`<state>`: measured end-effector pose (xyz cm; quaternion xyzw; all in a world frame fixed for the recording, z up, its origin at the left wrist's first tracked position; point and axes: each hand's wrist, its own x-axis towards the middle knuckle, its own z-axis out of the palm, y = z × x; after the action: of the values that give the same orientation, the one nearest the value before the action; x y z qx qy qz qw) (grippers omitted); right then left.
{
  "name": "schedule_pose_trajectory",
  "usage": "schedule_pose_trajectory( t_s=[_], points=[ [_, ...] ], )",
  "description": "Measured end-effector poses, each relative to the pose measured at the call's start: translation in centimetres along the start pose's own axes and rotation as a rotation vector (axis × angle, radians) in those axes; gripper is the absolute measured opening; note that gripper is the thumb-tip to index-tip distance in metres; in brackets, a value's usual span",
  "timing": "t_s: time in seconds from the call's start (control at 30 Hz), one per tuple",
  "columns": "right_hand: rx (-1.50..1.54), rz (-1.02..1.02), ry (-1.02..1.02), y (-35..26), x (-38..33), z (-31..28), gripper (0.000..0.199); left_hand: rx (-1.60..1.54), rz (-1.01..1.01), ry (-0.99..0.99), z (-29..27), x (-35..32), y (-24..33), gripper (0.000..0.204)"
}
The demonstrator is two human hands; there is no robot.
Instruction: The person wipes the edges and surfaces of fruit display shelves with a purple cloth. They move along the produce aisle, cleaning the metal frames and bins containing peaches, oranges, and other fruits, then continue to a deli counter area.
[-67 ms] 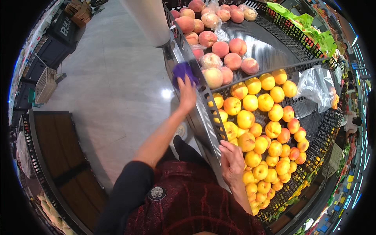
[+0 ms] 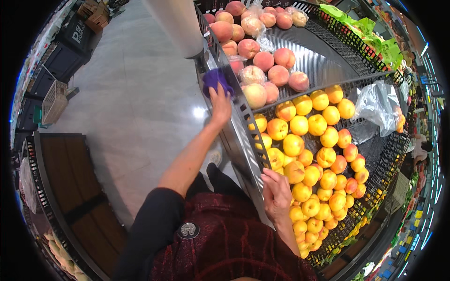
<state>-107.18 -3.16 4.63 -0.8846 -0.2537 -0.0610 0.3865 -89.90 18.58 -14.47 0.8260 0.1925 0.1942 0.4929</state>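
My left hand [image 2: 219, 106] reaches forward and presses a purple cloth [image 2: 216, 82] against the shiny metal ledge [image 2: 235, 136] along the front of a fruit stand. The cloth is bunched under my fingers, close to the foot of a thick pale post [image 2: 174, 23]. My right hand [image 2: 277, 192] is curled at the near end of the black slotted guard [image 2: 255, 133], its fingertips on the edge. Beside that hand lie yellow-orange peaches [image 2: 302, 191], heaped in the nearer section. Pinkish peaches [image 2: 255, 95] fill part of the farther section, just right of the cloth.
A crumpled clear plastic bag [image 2: 377, 107] lies past the yellow peaches. Green packaging [image 2: 361, 29] stands at the far right. To my left is a brown-floored display stand [image 2: 70, 178], with a beige basket [image 2: 55, 102] on the floor beyond. Grey floor [image 2: 140, 103] runs between.
My left hand and the purple cloth have slid a little forward and left along the metal ledge, toward the post. My right hand stays where it was.
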Motion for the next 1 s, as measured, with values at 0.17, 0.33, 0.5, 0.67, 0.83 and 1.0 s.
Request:
schedule_pose_trajectory(
  t_s=[0.17, 0.33, 0.5, 0.67, 0.83, 1.0],
  points=[
    [-0.009, 0.078, 0.039, 0.9, 1.7, 1.7, 0.028, -0.198, -0.147, -0.01, 1.9, -5.0, 1.3, 0.061],
    [-0.029, 0.089, 0.014, -0.2, 4.3, 3.1, 0.029, -0.322, -0.207, -0.229, 0.1, -8.3, 2.5, 0.063],
    [-0.085, 0.099, 0.066, -2.0, 7.3, 5.9, 0.03, -0.387, -0.272, -0.087, -0.8, 2.1, 1.1, 0.06],
    [-0.09, 0.093, 0.051, -6.0, 8.9, 10.6, 0.032, -0.628, -0.452, -0.27, -0.1, 0.2, -7.3, 0.047],
    [-0.138, 0.137, -0.029, -8.7, 12.1, 16.4, 0.028, -1.281, -1.185, -0.67, -6.7, -2.2, -13.5, 0.027],
    [-0.181, 0.264, -0.284, -9.2, 14.1, 21.6, 0.044, -1.4, -1.136, -0.677, -17.4, 10.1, -12.1, 0.039]
  ],
)
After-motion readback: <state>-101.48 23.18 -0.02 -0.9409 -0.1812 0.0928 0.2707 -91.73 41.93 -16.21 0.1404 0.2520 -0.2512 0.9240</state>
